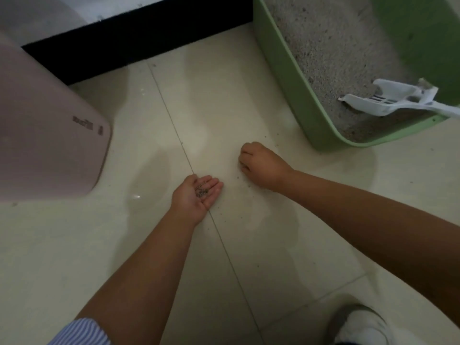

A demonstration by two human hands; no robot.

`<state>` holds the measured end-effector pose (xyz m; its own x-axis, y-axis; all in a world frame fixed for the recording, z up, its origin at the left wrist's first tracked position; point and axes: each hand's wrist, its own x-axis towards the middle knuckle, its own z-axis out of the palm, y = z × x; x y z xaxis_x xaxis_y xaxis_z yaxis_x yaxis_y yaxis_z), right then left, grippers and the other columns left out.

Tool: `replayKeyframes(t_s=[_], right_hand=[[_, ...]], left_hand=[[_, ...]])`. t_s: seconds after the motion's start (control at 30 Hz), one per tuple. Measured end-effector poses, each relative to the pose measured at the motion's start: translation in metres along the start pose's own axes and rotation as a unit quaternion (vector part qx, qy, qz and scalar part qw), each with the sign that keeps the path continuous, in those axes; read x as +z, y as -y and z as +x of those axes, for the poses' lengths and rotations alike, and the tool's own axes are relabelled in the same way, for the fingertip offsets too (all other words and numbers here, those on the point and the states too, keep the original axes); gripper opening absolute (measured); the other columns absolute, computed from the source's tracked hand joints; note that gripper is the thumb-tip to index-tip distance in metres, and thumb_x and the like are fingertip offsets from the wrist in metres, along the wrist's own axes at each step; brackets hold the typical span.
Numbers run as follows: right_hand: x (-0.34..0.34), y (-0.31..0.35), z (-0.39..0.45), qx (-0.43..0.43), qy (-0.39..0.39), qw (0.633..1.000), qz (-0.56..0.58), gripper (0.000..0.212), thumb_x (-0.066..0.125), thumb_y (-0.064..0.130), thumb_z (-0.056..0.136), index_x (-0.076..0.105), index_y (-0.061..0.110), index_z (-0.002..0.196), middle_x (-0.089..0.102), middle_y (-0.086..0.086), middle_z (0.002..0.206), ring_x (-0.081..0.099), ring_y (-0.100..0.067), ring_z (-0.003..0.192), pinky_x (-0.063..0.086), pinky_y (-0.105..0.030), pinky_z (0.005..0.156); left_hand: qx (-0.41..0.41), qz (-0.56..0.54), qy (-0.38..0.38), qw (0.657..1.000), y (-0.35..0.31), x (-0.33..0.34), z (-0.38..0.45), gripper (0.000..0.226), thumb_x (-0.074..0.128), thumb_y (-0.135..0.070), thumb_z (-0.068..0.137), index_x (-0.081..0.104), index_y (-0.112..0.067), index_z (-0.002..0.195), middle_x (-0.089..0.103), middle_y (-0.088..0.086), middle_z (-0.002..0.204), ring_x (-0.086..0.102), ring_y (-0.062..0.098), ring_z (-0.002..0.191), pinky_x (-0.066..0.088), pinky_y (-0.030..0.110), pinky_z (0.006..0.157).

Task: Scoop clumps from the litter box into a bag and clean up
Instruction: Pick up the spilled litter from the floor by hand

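Observation:
A green litter box full of grey litter stands on the tiled floor at the upper right. A white slotted scoop lies in it, handle over the near rim. My left hand is held palm up just above the floor, with a small heap of dark litter grains cupped in it. My right hand is knuckles up on the floor near the box's corner, fingers curled down at the tiles; what they hold is hidden. Loose grains lie scattered between the hands.
A pink plastic bin or cover stands at the left. A black baseboard runs along the wall behind. My white shoe is at the bottom right. Pale floor tiles spread around the hands.

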<state>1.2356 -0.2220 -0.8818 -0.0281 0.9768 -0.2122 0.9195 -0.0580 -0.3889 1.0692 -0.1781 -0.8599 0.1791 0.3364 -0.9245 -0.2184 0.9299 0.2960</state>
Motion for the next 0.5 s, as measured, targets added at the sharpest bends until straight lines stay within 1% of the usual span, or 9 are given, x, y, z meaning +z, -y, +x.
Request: replayKeyframes(t_s=[0.07, 0.1, 0.17, 0.23, 0.3, 0.33, 0.37, 0.4, 0.5], right_hand=[[-0.002, -0.007, -0.016, -0.037, 0.029, 0.999, -0.015, 0.003, 0.059, -0.007, 0.07, 0.062, -0.008, 0.069, 0.06, -0.024, 0.079, 0.059, -0.036, 0.07, 0.051, -0.038, 0.062], [-0.006, -0.008, -0.024, -0.051, 0.048, 0.997, -0.019, 0.004, 0.06, -0.006, 0.066, 0.061, -0.006, 0.062, 0.061, -0.023, 0.071, 0.059, -0.035, 0.063, 0.052, -0.037, 0.06], [-0.013, -0.013, -0.03, -0.064, 0.027, 0.997, -0.015, 0.012, 0.055, 0.002, 0.064, 0.061, -0.001, 0.054, 0.061, -0.017, 0.06, 0.059, -0.033, 0.054, 0.053, -0.035, 0.059], [-0.02, -0.019, -0.027, -0.025, -0.044, 0.999, 0.012, 0.025, 0.047, 0.013, 0.07, 0.067, -0.001, 0.064, 0.065, -0.018, 0.067, 0.063, -0.034, 0.064, 0.053, -0.035, 0.069], [-0.027, -0.024, -0.019, 0.075, -0.109, 0.991, 0.025, 0.034, 0.047, 0.017, 0.076, 0.068, -0.005, 0.092, 0.065, -0.024, 0.095, 0.06, -0.039, 0.092, 0.047, -0.036, 0.085], [-0.027, -0.028, -0.015, 0.128, -0.116, 0.985, 0.018, 0.035, 0.05, 0.016, 0.08, 0.065, -0.006, 0.103, 0.06, -0.024, 0.107, 0.053, -0.039, 0.104, 0.044, -0.035, 0.09], [-0.026, -0.03, -0.011, 0.166, -0.106, 0.98, 0.014, 0.033, 0.051, 0.014, 0.084, 0.062, -0.006, 0.107, 0.056, -0.024, 0.113, 0.049, -0.038, 0.109, 0.041, -0.033, 0.091], [-0.024, -0.03, -0.01, 0.189, -0.093, 0.978, 0.011, 0.027, 0.051, 0.008, 0.085, 0.062, -0.008, 0.103, 0.055, -0.025, 0.112, 0.048, -0.038, 0.109, 0.04, -0.033, 0.088], [-0.013, -0.022, -0.013, 0.187, -0.05, 0.981, 0.022, 0.017, 0.051, -0.018, 0.066, 0.062, -0.014, 0.079, 0.057, -0.029, 0.092, 0.054, -0.042, 0.092, 0.036, -0.03, 0.069]], left_hand=[[0.001, 0.001, 0.0, 1.0, 0.0, 0.0, 0.001, 0.039, 0.031, -0.023, 0.101, 0.053, 0.003, 0.082, 0.06, 0.016, 0.083, 0.059, 0.027, 0.075, 0.055, 0.024, 0.049], [0.002, 0.001, 0.0, 1.0, 0.0, 0.0, 0.001, 0.039, 0.031, -0.023, 0.101, 0.053, 0.003, 0.082, 0.06, 0.016, 0.083, 0.059, 0.027, 0.074, 0.055, 0.024, 0.047], [0.006, 0.0, 0.002, 1.0, 0.0, 0.0, 0.001, 0.039, 0.031, -0.023, 0.101, 0.054, 0.003, 0.082, 0.06, 0.015, 0.083, 0.059, 0.026, 0.074, 0.054, 0.023, 0.047], [0.008, 0.002, 0.004, 1.0, 0.001, -0.001, 0.001, 0.039, 0.031, -0.022, 0.101, 0.054, 0.003, 0.081, 0.06, 0.016, 0.083, 0.059, 0.026, 0.074, 0.054, 0.023, 0.047], [0.008, 0.006, 0.006, 1.0, 0.001, -0.001, 0.002, 0.039, 0.032, -0.022, 0.101, 0.054, 0.003, 0.082, 0.06, 0.017, 0.084, 0.059, 0.027, 0.074, 0.055, 0.024, 0.047], [0.007, 0.006, 0.005, 1.0, 0.0, -0.002, 0.001, 0.039, 0.032, -0.022, 0.101, 0.054, 0.003, 0.082, 0.06, 0.017, 0.084, 0.059, 0.027, 0.074, 0.055, 0.024, 0.047], [0.005, 0.008, 0.006, 1.0, 0.0, -0.002, 0.001, 0.039, 0.032, -0.022, 0.101, 0.054, 0.004, 0.082, 0.06, 0.017, 0.084, 0.059, 0.027, 0.074, 0.055, 0.025, 0.048], [0.005, 0.01, 0.009, 1.0, 0.0, -0.003, 0.001, 0.039, 0.032, -0.022, 0.101, 0.054, 0.005, 0.083, 0.06, 0.017, 0.083, 0.059, 0.027, 0.074, 0.057, 0.027, 0.053], [0.01, 0.013, 0.011, 1.0, 0.002, -0.003, 0.0, 0.039, 0.032, -0.022, 0.102, 0.053, 0.005, 0.084, 0.059, 0.016, 0.083, 0.058, 0.027, 0.074, 0.052, 0.036, 0.077]])
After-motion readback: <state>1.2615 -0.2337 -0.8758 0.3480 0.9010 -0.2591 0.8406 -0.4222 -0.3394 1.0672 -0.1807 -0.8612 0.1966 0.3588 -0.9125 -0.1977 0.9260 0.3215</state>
